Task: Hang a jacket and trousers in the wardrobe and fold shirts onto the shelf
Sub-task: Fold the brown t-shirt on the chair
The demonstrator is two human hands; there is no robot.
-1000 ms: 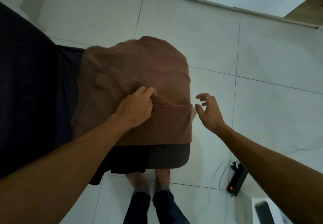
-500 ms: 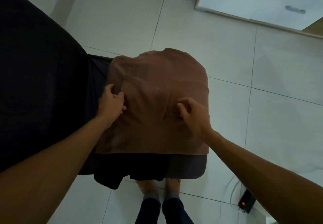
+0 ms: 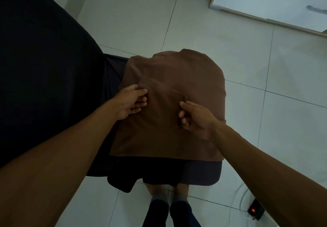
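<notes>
shirt: brown, laid flat on a dark padded seat, roughly centre of the head view; near hem overhangs toward the near seat edge, far end drapes over the far edge.
view: head only; everything below is read from it.
folded panel: a flap already turned inward onto the shirt body, its right edge and corner lying just beside the right hand.
left hand: fingers curled, left edge of the flap pinched; grip taken at the fabric edge, thumb on top.
right hand: fingers curled, right edge of the flap pinched near its corner.
step (judged): fold being squared up, flap tensioned between both hands.
how to do well: both edges to be kept taut and level, flap edge to be aligned parallel to the shirt side, creases to be pressed out before release; dark garment underneath should not be dragged along.
long axis: runs near to far, slightly tilted to the right at the far end.
pointing: rounded far end presumed collar/shoulders, straight hem near; cannot be confirmed, collar not shown.
floor: pale tiles, all round the seat.
</notes>
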